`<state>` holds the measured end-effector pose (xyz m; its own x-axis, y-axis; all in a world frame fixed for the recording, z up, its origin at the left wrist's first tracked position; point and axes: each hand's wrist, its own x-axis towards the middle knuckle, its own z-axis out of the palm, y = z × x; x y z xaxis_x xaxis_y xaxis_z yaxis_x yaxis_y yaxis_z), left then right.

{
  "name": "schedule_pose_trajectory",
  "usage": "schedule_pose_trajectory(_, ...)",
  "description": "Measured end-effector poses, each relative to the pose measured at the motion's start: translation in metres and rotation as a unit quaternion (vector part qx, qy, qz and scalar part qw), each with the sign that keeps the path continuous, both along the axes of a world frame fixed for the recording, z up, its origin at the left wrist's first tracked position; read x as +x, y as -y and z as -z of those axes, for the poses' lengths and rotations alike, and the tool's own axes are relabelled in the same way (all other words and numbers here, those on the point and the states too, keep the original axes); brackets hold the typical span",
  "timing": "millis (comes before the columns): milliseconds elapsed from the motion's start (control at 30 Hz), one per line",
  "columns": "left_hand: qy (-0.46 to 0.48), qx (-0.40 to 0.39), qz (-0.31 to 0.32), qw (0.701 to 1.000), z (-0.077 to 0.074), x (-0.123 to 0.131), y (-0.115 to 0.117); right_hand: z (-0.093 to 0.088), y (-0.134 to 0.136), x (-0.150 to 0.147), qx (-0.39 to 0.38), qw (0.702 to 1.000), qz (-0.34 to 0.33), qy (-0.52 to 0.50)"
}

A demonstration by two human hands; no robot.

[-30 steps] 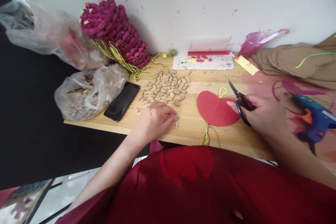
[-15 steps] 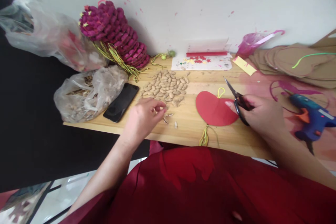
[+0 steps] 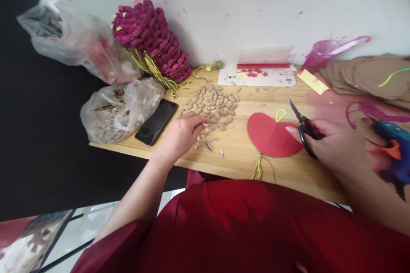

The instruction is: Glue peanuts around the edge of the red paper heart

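Note:
My right hand (image 3: 336,143) is closed around black-handled scissors (image 3: 308,130), their blades pointing up and left beside a red heart-shaped piece (image 3: 272,134). The heart has a yellow loop on top and a yellow-green tassel (image 3: 257,168) below; my right thumb overlaps its right edge. At the near edge of a pile of peanuts (image 3: 213,100), my left hand (image 3: 185,132) has thumb and fingers bent together in a pinch. Whatever lies between those fingertips is too small to make out. Several peanut pieces and shells (image 3: 209,146) lie just below the fingers.
A phone (image 3: 156,122) and a clear bag of shells (image 3: 120,113) lie left. Behind stand a purple peanut-shaped stack (image 3: 153,38) and another plastic bag (image 3: 86,47). Star cutouts (image 3: 253,72) lie at the back; cardboard pieces (image 3: 374,74) and a blue glue gun (image 3: 395,145) are right.
The view has turned a little left. My left hand has moved up toward the peanut pile, with more peanut pieces showing below it. My right hand still holds the scissors.

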<state>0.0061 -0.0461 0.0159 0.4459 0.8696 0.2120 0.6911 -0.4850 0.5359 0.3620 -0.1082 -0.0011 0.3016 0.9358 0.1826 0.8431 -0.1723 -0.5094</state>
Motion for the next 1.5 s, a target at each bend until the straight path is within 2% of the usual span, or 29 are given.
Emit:
schedule_pose_trajectory(167,0.009,-0.025,-0.02,0.999,-0.005,-0.014,0.018,0.002,-0.001,0.0,-0.005,1.0,0.0,-0.011)
schedule_pose_trajectory(367,-0.005,0.008,-0.031,0.999,0.017,-0.015,0.02,0.001,-0.001,-0.003,0.004,1.0,-0.003,-0.011)
schedule_pose_trajectory(433,-0.002,0.03,-0.041,0.999,0.019,-0.013,0.019,0.001,-0.001,-0.003,0.007,1.0,-0.006,-0.013)
schedule_pose_trajectory(533,0.021,0.043,-0.049,0.998,0.014,-0.012,0.023,0.002,-0.001,-0.003,0.01,1.0,-0.005,-0.012)
schedule_pose_trajectory(633,0.033,-0.002,-0.037,0.999,0.007,-0.014,0.032,0.002,-0.001,-0.002,0.011,1.0,-0.004,-0.013)
schedule_pose_trajectory(733,0.02,-0.018,-0.02,0.999,0.009,-0.015,0.038,0.002,0.0,-0.002,0.008,1.0,-0.006,-0.01)
schedule_pose_trajectory(900,0.033,0.101,-0.047,0.993,0.026,-0.006,0.039,0.004,0.001,0.001,0.003,1.0,-0.008,0.003)
schedule_pose_trajectory(1000,0.049,0.14,-0.018,0.989,0.033,0.006,0.046,0.007,0.002,0.004,0.002,1.0,-0.012,-0.014)
schedule_pose_trajectory(1233,0.03,0.152,0.095,0.983,0.044,0.015,0.064,0.003,0.002,0.0,0.003,1.0,-0.016,-0.024)
schedule_pose_trajectory(1367,0.037,0.151,0.091,0.984,0.046,0.018,0.062,-0.002,0.003,-0.003,0.002,0.999,-0.022,-0.028)
schedule_pose_trajectory(1500,0.007,0.175,0.105,0.979,0.041,0.034,0.053,-0.003,0.003,-0.002,0.008,0.999,-0.026,-0.018)
